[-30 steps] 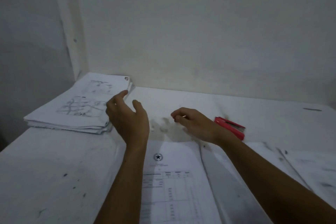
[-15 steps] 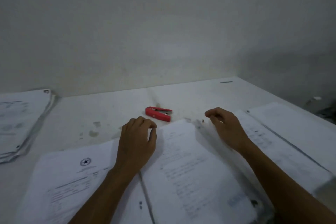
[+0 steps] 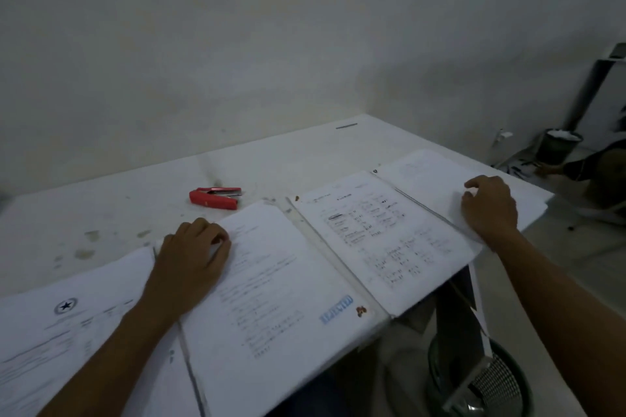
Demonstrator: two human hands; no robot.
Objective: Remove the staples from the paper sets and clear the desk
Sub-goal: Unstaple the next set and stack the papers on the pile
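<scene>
Several stapled paper sets lie side by side along the front of the white desk (image 3: 118, 206). My left hand (image 3: 193, 254) rests on the top left corner of the second paper set (image 3: 271, 281), fingers curled, thumb against the forefinger at the paper's corner. My right hand (image 3: 491, 206) lies on the far-right paper set (image 3: 430, 173) with bent fingers, fingertips on the sheet. Between them is a third set (image 3: 379, 230). The leftmost set (image 3: 67, 332) bears a star emblem. A red staple remover (image 3: 214, 198) sits behind my left hand, untouched.
A green mesh basket (image 3: 501, 382) stands on the floor below the desk's right corner. A dark bin (image 3: 559, 145) and part of another person (image 3: 603, 173) are at the far right. The wall runs close behind the desk. Small rusty bits (image 3: 360, 311) lie on the papers.
The view swung right, away from the paper stack at the left. My left hand came off that stack onto the second set's corner. My right hand moved right onto the far-right set.
</scene>
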